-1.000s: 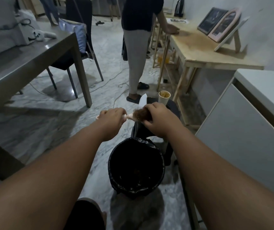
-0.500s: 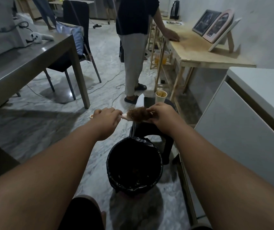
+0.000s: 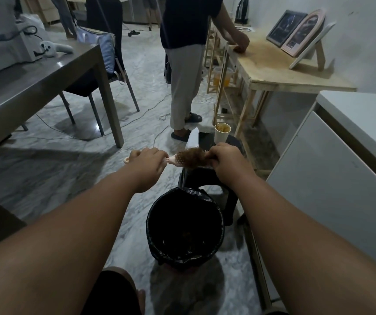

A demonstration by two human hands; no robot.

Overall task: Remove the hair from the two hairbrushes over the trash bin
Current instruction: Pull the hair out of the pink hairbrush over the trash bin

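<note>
A grey table (image 3: 34, 87) fills the left of the room, with a white soft toy (image 3: 53, 47) near its far edge and a dark chair (image 3: 105, 23) with a blue cushion (image 3: 106, 51) pulled up at its far corner. Cables trail across the marbled floor (image 3: 46, 178). The left hand (image 3: 147, 162) is curled tight round the pink handle of the hairbrush (image 3: 173, 159), held level in the air above the far rim of the black-lined trash bin (image 3: 151, 223). The right hand (image 3: 225, 159) pinches the brown hair (image 3: 192, 159) matted on the brush head. Behind the bin stands a black stool (image 3: 219, 180) with a paper cup (image 3: 222, 133) at its far edge. Another person (image 3: 187, 64) leans on a wooden table (image 3: 284, 71), where picture frames (image 3: 284, 28) lean along its wall edge. A white cabinet (image 3: 330, 189) closes the right.
</note>
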